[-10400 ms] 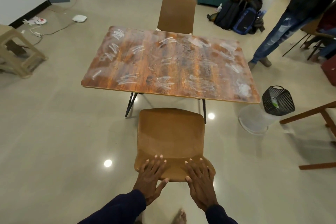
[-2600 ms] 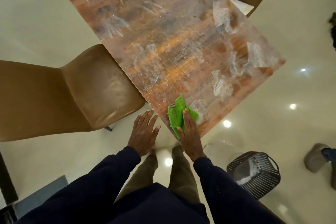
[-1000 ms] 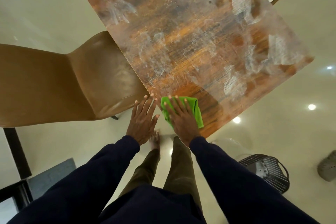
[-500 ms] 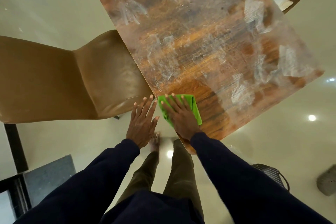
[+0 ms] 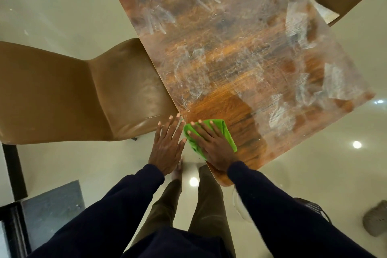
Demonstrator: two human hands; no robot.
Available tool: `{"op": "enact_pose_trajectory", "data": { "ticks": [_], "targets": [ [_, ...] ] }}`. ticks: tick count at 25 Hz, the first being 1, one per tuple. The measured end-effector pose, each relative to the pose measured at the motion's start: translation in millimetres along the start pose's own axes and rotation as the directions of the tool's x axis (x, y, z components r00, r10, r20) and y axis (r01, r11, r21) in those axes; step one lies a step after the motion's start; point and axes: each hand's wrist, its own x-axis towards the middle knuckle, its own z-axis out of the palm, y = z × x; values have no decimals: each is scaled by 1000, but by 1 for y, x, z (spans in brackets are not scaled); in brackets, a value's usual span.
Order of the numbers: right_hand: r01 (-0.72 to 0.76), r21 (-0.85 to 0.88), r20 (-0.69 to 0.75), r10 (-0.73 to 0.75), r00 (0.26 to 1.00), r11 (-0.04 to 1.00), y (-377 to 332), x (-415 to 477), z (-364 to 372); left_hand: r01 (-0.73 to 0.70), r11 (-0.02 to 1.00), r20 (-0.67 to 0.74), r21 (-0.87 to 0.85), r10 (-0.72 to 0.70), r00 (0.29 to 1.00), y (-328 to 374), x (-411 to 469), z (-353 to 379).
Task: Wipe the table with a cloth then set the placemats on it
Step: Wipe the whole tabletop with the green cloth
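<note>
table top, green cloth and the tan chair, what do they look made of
The table top shows glossy wood grain and a thin edge, likely laminate or veneer, smeared white. The cloth is bright green, soft and matte, probably microfibre. The chair is smooth tan with sheen, creases and a seam: leather or faux leather.

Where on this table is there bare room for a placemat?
The smeared wooden tabletop is bare from the brown chair across to its right edge. Only the near corner is crowded: the right hand presses the green cloth there.
</note>
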Motion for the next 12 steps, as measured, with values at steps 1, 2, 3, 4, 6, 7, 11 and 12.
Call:
{"op": "enact_pose_trajectory", "data": {
  "ticks": [1,2,3,4,6,7,11,12],
  "targets": [
    [13,-12,13,-12,1000,1000,20,-17,-7,-2,1000,8,1,2,1000,0,2,-1],
    [-59,-9,-11,59,998,998,42,-24,-12,0,1000,23,6,-1,1000,-1,2,-2],
    [-197,19,-50,198,979,980,60,-20,-16,3,1000,28,20,-4,1000,-2,3,-3],
    [-370,51,-86,373,924,928,73,-5,-22,11,1000,33,28,-12,999,-4,4,-3],
    [-583,113,-127,594,794,804,71,46,-27,36,999,55,23,-37,998,-9,5,-2],
    [-597,128,-121,610,783,792,54,70,-26,49,999,56,25,-50,997,-10,3,-2],
    [-190,45,-73,193,978,981,-18,56,-2,13,1000,46,24,-14,999,-14,2,-5],
    [-80,7,-38,81,996,997,-20,24,4,5,1000,36,24,-6,999,-14,3,-7]
  ]
}}
